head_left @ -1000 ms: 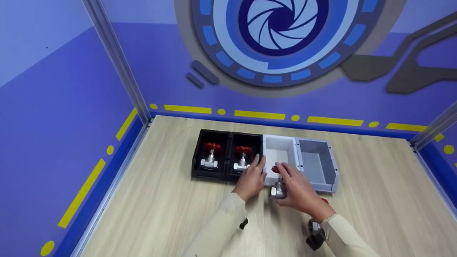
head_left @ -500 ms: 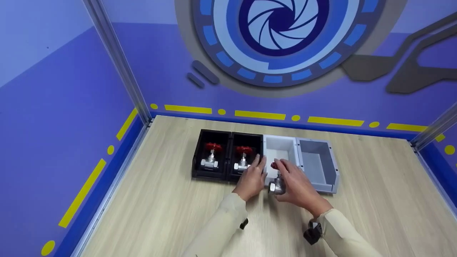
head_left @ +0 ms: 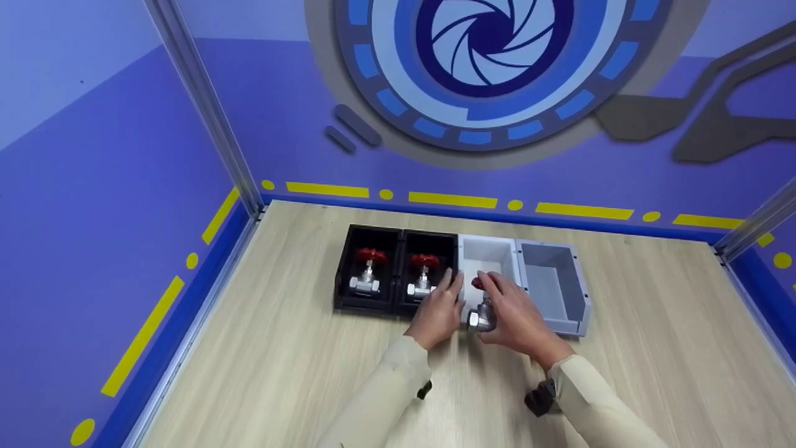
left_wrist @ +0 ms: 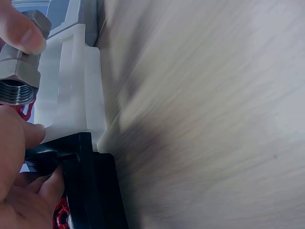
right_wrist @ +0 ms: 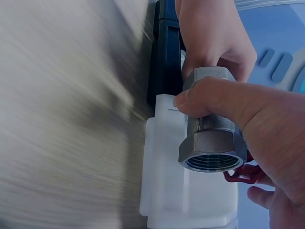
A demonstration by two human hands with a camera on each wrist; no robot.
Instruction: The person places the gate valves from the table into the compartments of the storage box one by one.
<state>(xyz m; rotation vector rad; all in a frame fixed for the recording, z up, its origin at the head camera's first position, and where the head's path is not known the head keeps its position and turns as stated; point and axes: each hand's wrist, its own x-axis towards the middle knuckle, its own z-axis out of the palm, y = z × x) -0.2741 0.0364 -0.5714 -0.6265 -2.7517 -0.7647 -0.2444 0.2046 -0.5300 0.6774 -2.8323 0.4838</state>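
Note:
My right hand (head_left: pixel 516 317) grips a metal gate valve (head_left: pixel 480 317) with a red handwheel, holding it over the front of the white bin (head_left: pixel 469 246). Its thumb lies across the steel body, and a threaded hex end (right_wrist: pixel 212 148) shows in the right wrist view. My left hand (head_left: pixel 437 311) holds the side wall of the right-hand black bin (head_left: pixel 429 236) where it meets the white one; its fingers reach inside in the left wrist view. Two similar valves stand upright in the black bins, a left valve (head_left: pixel 365 283) and a right valve (head_left: pixel 423 274), partly behind the left hand.
A grey bin (head_left: pixel 550 292) closes the row on the right, joined side by side with the others. The row stands on a wooden tabletop (head_left: pixel 261 348). Blue printed panels (head_left: pixel 267 118) rise behind and at the sides, with a metal post (head_left: pixel 211 112) at the back left corner.
My right hand has moved a little forward and up with the valve, bringing it closer over the white bin. The left hand has stayed on the black bin.

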